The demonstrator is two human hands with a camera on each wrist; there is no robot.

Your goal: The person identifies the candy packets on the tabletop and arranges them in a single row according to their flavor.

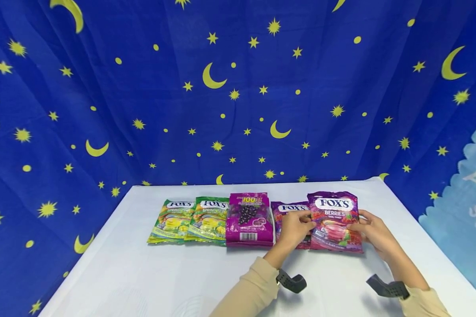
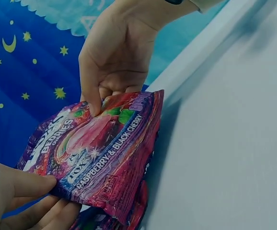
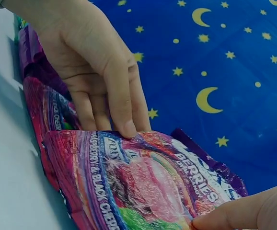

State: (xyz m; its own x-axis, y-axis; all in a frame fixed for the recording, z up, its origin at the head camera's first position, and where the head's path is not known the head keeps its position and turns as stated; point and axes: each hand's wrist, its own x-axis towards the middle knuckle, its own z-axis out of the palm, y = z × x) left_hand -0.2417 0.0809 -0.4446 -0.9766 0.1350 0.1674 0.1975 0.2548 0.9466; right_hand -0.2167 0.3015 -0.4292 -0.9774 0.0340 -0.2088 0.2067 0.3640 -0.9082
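A purple and pink Fox's Berries candy bag [image 1: 335, 222] is held by its two side edges at the right end of a row of bags. My left hand [image 1: 295, 229] pinches its left edge, thumb on the front. On the opposite edge, my right hand [image 1: 374, 231] grips it, with the thumb on the front and the other fingers behind. The left wrist view shows both thumbs on the front of this candy bag [image 2: 98, 148]. Behind my left hand, a second Fox's Berries bag [image 1: 291, 208] is partly hidden.
Further left lie a magenta candy bag [image 1: 249, 222] with a grape picture and two green Fox's Spring Tea bags [image 1: 208, 220], [image 1: 174, 222] on the white table [image 1: 162, 277]. A blue curtain [image 1: 174, 105] with moons and stars hangs behind the table.
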